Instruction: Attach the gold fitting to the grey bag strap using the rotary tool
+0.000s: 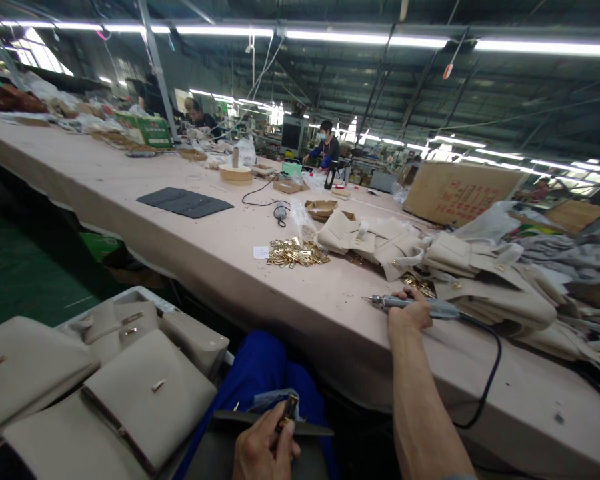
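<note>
My right hand (411,311) rests on the long table (190,247) and is closed round a grey electric screwdriver (410,305) that lies flat, tip pointing left, with its black cord (485,380) trailing off the edge. Low in front of my lap, my left hand (263,450) pinches a small gold and black metal fitting (287,408) over a dark flat piece (260,427). A heap of gold metal fittings (297,253) lies on the table left of the screwdriver. Beige handbags (380,243) are piled beyond my right hand.
Finished beige bags (130,393) fill a bin at my lower left. A dark leather panel (185,201), a wooden tape roll (235,173) and a cardboard box (460,193) stand farther along the table. Other people work at the far end.
</note>
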Action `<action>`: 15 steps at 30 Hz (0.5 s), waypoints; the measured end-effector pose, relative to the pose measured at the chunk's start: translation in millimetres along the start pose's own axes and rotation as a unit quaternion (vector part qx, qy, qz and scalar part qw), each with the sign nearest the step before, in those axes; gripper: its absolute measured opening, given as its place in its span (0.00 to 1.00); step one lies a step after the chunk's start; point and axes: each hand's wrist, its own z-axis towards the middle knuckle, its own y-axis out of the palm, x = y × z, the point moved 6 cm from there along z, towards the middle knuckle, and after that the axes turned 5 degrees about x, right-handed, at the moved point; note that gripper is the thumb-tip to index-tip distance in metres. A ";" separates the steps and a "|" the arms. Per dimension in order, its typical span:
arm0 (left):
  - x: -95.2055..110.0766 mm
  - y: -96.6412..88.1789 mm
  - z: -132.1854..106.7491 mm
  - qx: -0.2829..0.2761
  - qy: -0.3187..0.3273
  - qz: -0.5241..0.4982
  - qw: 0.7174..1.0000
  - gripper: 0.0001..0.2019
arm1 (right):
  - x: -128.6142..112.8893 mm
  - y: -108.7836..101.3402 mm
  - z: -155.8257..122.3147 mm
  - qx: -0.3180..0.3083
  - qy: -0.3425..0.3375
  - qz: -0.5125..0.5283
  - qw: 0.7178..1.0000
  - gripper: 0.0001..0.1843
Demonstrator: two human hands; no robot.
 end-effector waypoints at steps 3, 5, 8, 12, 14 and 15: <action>0.6 0.1 0.2 -0.005 0.000 -0.005 1.000 0.21 | -0.6 0.0 -1.5 0.007 -0.001 0.003 1.000 0.19; 2.3 -0.7 0.6 -0.003 0.003 -0.011 1.000 0.20 | -1.3 0.4 -2.6 0.008 -0.001 0.005 1.000 0.19; 5.3 -1.4 1.0 0.002 0.003 -0.019 1.000 0.20 | -1.9 0.7 -3.9 0.009 0.001 0.006 1.000 0.21; 7.3 -0.8 1.2 0.002 -0.004 -0.015 1.000 0.21 | -1.9 1.6 -7.2 0.005 0.007 0.007 1.000 0.21; 7.4 -0.3 2.2 -0.003 -0.009 -0.017 1.000 0.21 | -3.7 2.8 -11.1 -0.003 0.009 0.012 1.000 0.20; 7.8 -0.1 3.2 -0.008 -0.012 -0.018 1.000 0.21 | -5.9 3.7 -14.1 -0.012 0.012 0.016 1.000 0.18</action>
